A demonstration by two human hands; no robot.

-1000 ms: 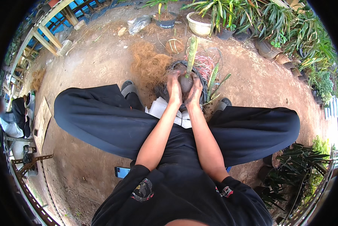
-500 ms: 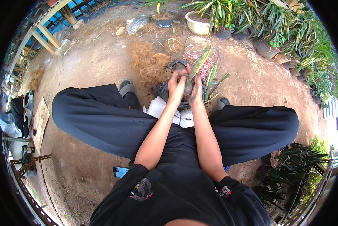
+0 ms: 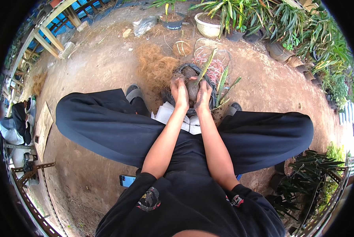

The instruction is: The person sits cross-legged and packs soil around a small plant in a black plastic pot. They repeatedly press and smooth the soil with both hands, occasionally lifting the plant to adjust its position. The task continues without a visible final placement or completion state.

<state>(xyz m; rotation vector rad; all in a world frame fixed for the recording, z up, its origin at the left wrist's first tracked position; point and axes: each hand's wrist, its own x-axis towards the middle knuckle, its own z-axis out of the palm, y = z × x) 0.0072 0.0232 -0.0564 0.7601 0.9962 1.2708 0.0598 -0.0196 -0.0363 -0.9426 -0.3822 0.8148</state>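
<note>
Between my two hands sits a round brown root ball (image 3: 193, 90), with a snake plant leaf (image 3: 207, 65) standing up from it. My left hand (image 3: 179, 91) is wrapped round its left side, and my right hand (image 3: 203, 96) presses on the right side. Both have dark soil on the fingers. Under and around them lies an opened black plastic bag (image 3: 213, 85), with more dark soil (image 3: 188, 72) just beyond the ball. Loose snake plant leaves (image 3: 222, 81) rest to the right of my right hand.
A heap of brown coconut fibre (image 3: 155, 63) lies left of the bag, and pink string (image 3: 217, 65) to its right. Beyond are a tied fibre ball (image 3: 182, 48), a white pot (image 3: 207, 27) and a black pot (image 3: 173, 24). A phone (image 3: 127, 180) lies by my left side.
The root ball has turned and come into fuller view between my hands. Its leaf now shows narrower, edge-on. My left hand has shifted slightly left and down, off the top.
</note>
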